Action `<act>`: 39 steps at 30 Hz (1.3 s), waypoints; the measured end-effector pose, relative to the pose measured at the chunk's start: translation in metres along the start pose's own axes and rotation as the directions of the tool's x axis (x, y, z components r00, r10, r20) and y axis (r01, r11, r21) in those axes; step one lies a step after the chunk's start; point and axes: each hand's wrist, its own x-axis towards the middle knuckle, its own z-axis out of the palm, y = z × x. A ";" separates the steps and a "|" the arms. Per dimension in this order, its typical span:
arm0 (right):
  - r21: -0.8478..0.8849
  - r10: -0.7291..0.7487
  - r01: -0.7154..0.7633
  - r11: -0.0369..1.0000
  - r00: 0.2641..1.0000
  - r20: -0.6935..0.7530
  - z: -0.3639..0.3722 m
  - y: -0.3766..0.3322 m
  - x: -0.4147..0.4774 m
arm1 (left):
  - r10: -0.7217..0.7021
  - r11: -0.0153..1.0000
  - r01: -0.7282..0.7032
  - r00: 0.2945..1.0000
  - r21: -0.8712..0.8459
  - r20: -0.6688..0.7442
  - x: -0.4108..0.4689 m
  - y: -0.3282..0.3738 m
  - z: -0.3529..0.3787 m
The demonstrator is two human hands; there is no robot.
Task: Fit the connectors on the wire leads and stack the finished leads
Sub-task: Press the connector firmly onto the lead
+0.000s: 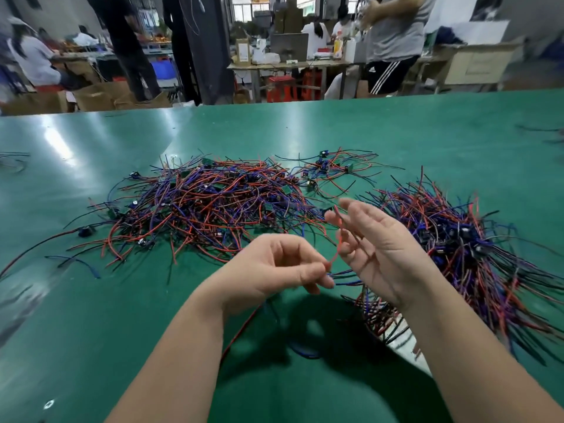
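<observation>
My left hand (274,267) pinches the end of a red wire lead (338,250) between thumb and fingertips, just above the green table (91,300). The red lead runs up past the fingers of my right hand (375,242), which is held palm up with its fingers spread and loosely bent around the wire. Blue and black strands (345,277) hang between the two hands. A large loose pile of red, blue and black leads (207,206) lies beyond my hands. A denser stack of leads (464,251) lies to the right, partly behind my right forearm.
A smaller cluster of leads with small blue and green parts (329,170) lies at the back centre. Stray wires (12,161) lie at the far left. Beyond the table's far edge, people, benches, cardboard boxes (97,96) and red stools (280,88) fill the workshop.
</observation>
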 end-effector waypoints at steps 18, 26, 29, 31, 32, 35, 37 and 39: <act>-0.321 -0.016 0.008 0.947 1.000 -0.022 -0.002 0.021 0.005 | -0.007 0.967 -0.104 0.901 -0.232 -0.433 0.016 -0.010 0.009; -0.413 0.014 0.001 0.911 0.999 0.033 -0.005 0.018 0.003 | -0.127 0.990 0.112 0.974 -0.087 -0.190 0.010 -0.009 0.012; -0.394 0.008 -0.016 0.919 1.000 -0.022 -0.010 0.009 0.004 | -0.193 0.980 0.185 0.975 -0.080 -0.109 0.005 -0.006 0.009; -0.318 -0.049 0.008 0.948 0.991 -0.122 -0.014 0.001 0.007 | -0.261 0.962 0.261 0.965 -0.076 0.007 0.001 -0.004 0.009; -0.281 -0.083 0.032 0.959 0.981 -0.174 -0.016 -0.003 0.009 | -0.294 0.953 0.298 0.954 -0.064 0.065 -0.001 -0.004 0.009; -0.212 -0.189 0.131 0.968 0.940 -0.284 -0.024 -0.013 0.011 | -0.369 0.928 0.371 0.907 0.031 0.203 -0.004 -0.003 0.013; -0.207 -0.240 0.180 0.962 0.916 -0.320 -0.027 -0.016 0.011 | -0.381 0.924 0.378 0.895 0.061 0.233 -0.004 -0.002 0.016; -0.194 -0.257 0.201 0.960 0.906 -0.336 -0.027 -0.013 0.011 | -0.379 0.924 0.380 0.893 0.044 0.241 -0.005 -0.001 0.017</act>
